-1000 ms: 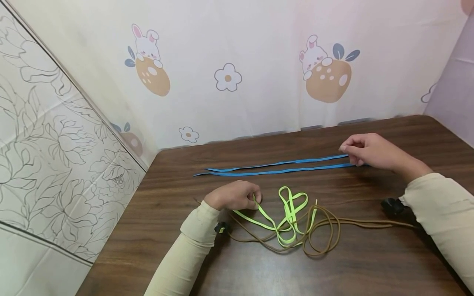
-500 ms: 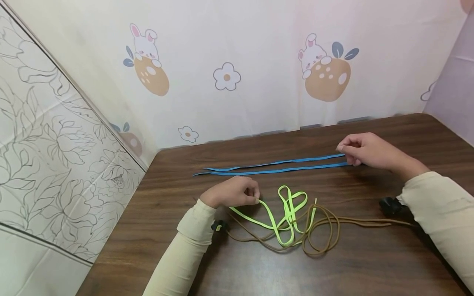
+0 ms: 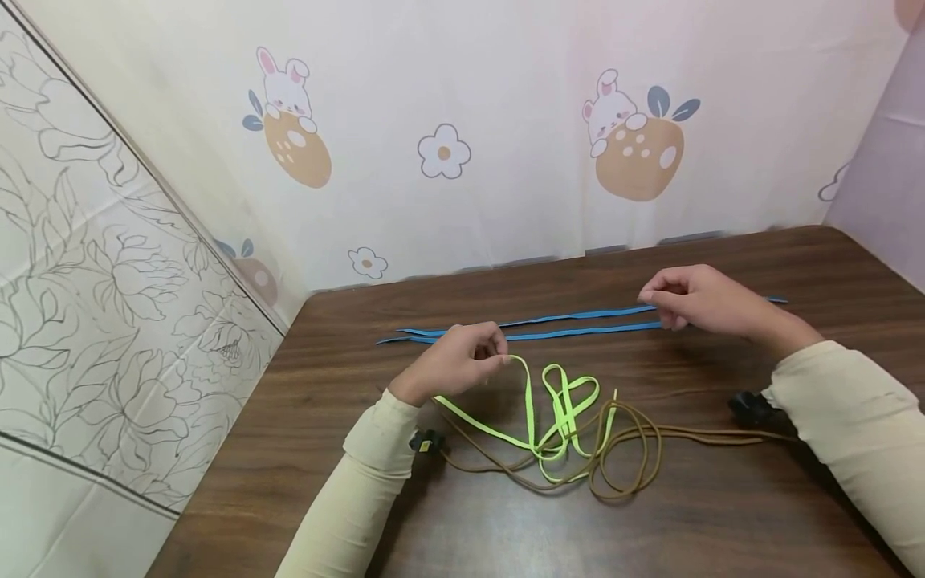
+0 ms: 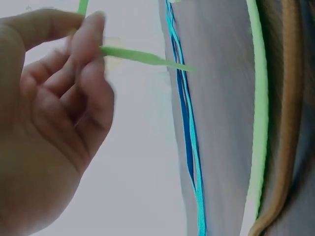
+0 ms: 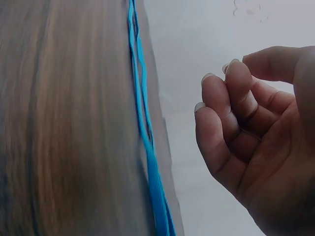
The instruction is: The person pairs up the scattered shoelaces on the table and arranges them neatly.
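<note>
Between thumb and fingertips, my left hand (image 3: 458,360) pinches a neon green flat shoelace (image 3: 530,401), raised above the table. A short tail of that lace (image 4: 133,54) sticks out past the fingers in the left wrist view. The rest lies in loose loops on the table, tangled with a thin brown round cord (image 3: 708,434). My right hand (image 3: 697,301) hovers over the right part of a blue flat lace (image 3: 578,331), which is laid out in two nearly parallel strands. Its fingers (image 5: 211,137) are loosely curled and hold nothing in the right wrist view.
The dark wood-grain table (image 3: 506,530) ends at the back against a pale curtain (image 3: 506,96) printed with rabbits and flowers. A white floral panel (image 3: 130,281) stands along the left. Brown cord loops lie at front centre.
My left hand has risen and moved toward the back, drawing the green lace up with it. My right hand has shifted slightly left, uncovering the blue lace's right end.
</note>
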